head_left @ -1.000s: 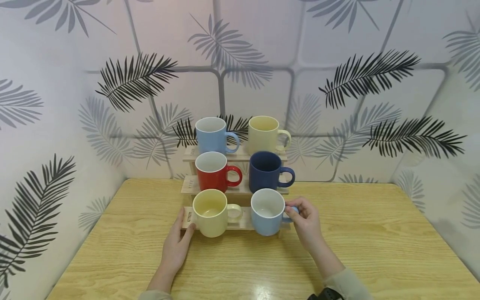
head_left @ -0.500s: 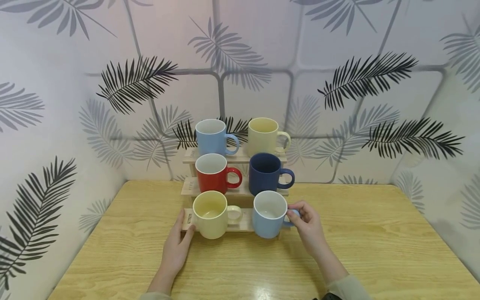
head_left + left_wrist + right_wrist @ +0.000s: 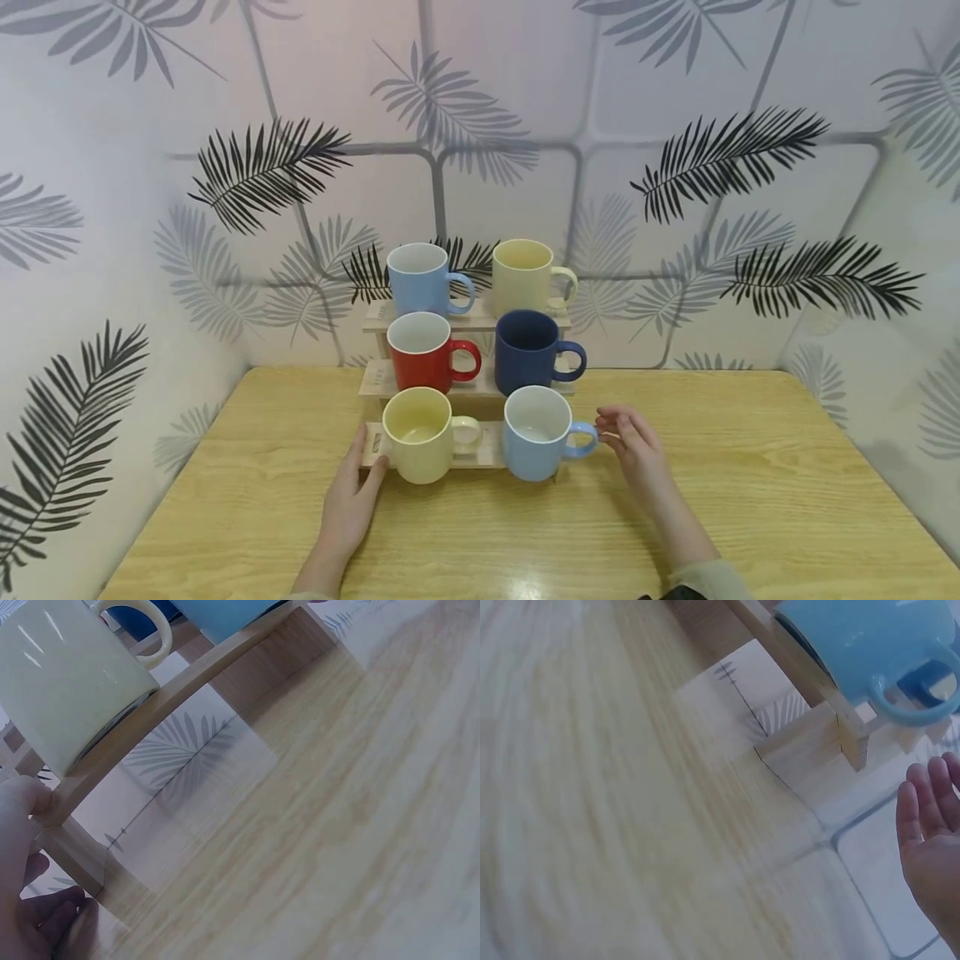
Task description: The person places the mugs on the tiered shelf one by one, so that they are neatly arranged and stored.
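A three-tier wooden mug rack (image 3: 486, 457) stands on the table. My left hand (image 3: 348, 496) holds its left end, the thumb (image 3: 30, 793) at the front of the lowest shelf and other fingers down beside the leg. Just right of that thumb sits a pale yellow mug (image 3: 420, 458). At the shelf's right end is a light blue mug (image 3: 534, 457), upright, its handle (image 3: 915, 712) pointing right. My right hand (image 3: 636, 448) is just beyond that handle with loosely extended fingers and nothing held; the right wrist view shows a gap between them.
A red mug (image 3: 420, 371) and a dark blue mug (image 3: 525, 367) fill the middle shelf. On the top shelf are another light blue mug (image 3: 416, 292) and another pale yellow mug (image 3: 519, 290). Behind the wooden table (image 3: 750, 500) rises a leaf-patterned wall (image 3: 510, 100).
My right hand has let go of the front light blue mug's handle and moved off to the right. That mug shifted slightly rightward earlier. My left hand keeps its place on the rack.
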Motion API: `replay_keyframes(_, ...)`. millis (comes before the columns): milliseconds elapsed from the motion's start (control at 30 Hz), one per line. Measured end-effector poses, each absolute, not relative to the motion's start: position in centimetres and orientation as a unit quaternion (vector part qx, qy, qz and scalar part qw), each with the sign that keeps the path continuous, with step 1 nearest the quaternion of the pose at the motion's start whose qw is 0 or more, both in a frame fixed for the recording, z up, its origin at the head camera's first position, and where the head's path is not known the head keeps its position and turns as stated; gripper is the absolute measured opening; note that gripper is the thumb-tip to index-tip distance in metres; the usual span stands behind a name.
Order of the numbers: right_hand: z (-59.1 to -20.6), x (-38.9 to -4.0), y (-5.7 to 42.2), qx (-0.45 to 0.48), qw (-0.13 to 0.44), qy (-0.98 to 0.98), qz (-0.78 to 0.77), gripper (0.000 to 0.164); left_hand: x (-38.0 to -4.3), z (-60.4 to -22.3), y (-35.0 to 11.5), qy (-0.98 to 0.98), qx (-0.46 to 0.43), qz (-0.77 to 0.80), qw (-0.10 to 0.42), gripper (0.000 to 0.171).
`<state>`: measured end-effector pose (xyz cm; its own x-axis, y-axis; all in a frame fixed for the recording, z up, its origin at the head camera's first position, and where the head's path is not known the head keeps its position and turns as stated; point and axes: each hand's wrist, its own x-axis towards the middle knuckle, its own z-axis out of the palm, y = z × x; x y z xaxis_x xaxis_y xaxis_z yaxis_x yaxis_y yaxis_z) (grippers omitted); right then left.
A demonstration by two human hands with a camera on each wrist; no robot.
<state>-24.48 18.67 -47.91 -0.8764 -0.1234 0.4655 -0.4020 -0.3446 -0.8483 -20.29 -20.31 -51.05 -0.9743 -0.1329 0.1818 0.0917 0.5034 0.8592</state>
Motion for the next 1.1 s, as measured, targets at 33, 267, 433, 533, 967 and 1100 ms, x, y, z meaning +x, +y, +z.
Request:
replay_keyframes(33, -48.2, -24.6, 18.8, 0.233, 0.085, -0.557, 0.792, 0.032, -20.3, -51.0, -20.3, -0.860, 0.010, -0.498, 0.114, 0.068)
replay_keyframes(267, -49.7, -25.0, 19.7, 0.216, 0.070, -0.548, 0.805, 0.032, -20.1, -51.0, -20.1, -0.859, 0.006, -0.497, 0.118, 0.067)
replay_keyframes(433, -50.3, -24.9, 20.2, 0.191, 0.066, -0.574, 0.794, 0.034, -20.1, -50.9, -20.0, -0.861, 0.007, -0.496, 0.112, 0.067)
replay_keyframes(533, -50.5, -25.2, 20.3, 0.166, 0.078, -0.594, 0.783, 0.041, -20.1, -50.9, -20.1, -0.860, 0.008, -0.498, 0.110, 0.068)
replay_keyframes(967, -51.0, -25.6, 20.7, 0.100, 0.114, -0.672, 0.725, 0.041, -20.4, -51.3, -20.1, -0.857, 0.011, -0.503, 0.114, 0.068)
replay_keyframes(1100, -50.6, -25.7, 20.6, 0.104, 0.118, -0.681, 0.715, 0.039, -20.4, -51.2, -20.2, -0.856, 0.013, -0.503, 0.114, 0.069)
